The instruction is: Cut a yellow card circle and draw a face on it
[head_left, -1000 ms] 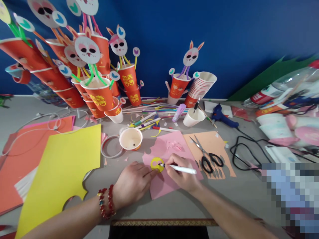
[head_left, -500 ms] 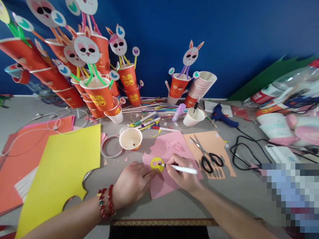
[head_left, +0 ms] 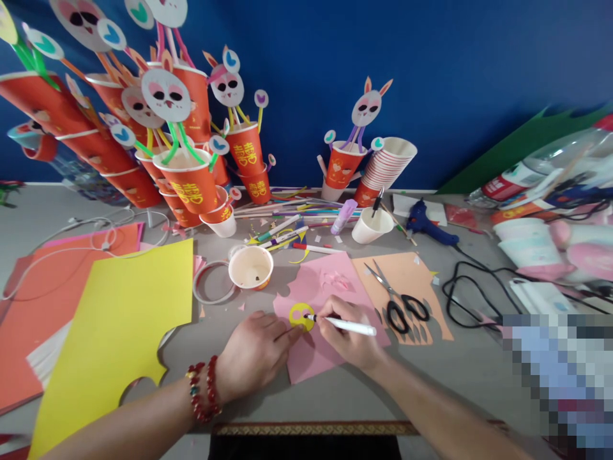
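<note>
My right hand [head_left: 351, 335] is closed around a white marker pen [head_left: 353, 326]. Its dark tip touches a small yellow paper circle [head_left: 295, 324] that has two pink round spots on it, with dark marking by the right spot. The circle lies on a pink paper sheet [head_left: 325, 358] with a cut-out edge. From the left, my left hand [head_left: 256, 351] presses the circle's lower edge down with its fingertips, fingers mostly curled together. Red bead bracelets [head_left: 204, 390] circle the left wrist.
Black-handled scissors [head_left: 395, 300] rest on peach paper [head_left: 438, 319]. A paper cup [head_left: 251, 268] and tape roll [head_left: 215, 282] stand beyond my left hand. Yellow card [head_left: 129, 306] covers the left. Behind are red cups with rabbit faces [head_left: 194, 185], several markers [head_left: 280, 228] and a blue glue gun [head_left: 428, 223].
The marker has tilted very slightly, its back end shifting a little to the left. My left hand keeps its place on the yellow circle.
</note>
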Demonstrator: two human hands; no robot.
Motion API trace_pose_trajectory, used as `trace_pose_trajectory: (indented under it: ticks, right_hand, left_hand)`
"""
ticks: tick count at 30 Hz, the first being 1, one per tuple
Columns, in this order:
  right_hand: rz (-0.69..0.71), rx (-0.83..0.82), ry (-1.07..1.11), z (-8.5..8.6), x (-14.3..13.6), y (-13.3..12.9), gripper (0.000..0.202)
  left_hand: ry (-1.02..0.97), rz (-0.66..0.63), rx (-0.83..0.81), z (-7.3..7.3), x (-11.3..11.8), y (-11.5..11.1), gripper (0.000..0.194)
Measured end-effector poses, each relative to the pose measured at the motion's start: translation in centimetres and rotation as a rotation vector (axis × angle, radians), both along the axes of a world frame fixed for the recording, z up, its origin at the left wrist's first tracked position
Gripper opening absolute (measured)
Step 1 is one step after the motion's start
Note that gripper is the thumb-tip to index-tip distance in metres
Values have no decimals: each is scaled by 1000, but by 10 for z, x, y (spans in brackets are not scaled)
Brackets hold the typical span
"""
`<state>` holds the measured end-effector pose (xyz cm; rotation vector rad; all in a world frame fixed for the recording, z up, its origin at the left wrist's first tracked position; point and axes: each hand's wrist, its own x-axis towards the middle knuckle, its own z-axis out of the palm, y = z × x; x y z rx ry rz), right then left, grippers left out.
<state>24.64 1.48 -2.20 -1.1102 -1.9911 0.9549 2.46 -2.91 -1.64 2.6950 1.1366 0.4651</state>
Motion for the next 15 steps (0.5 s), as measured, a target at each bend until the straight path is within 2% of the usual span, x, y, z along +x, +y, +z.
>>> trace_pose_trajectory:
  ticks: [15]
  right_hand:
    - [-25, 10, 1, 0, 0, 0, 16]
  left_hand:
    - [-6, 1, 6, -1, 0, 0, 29]
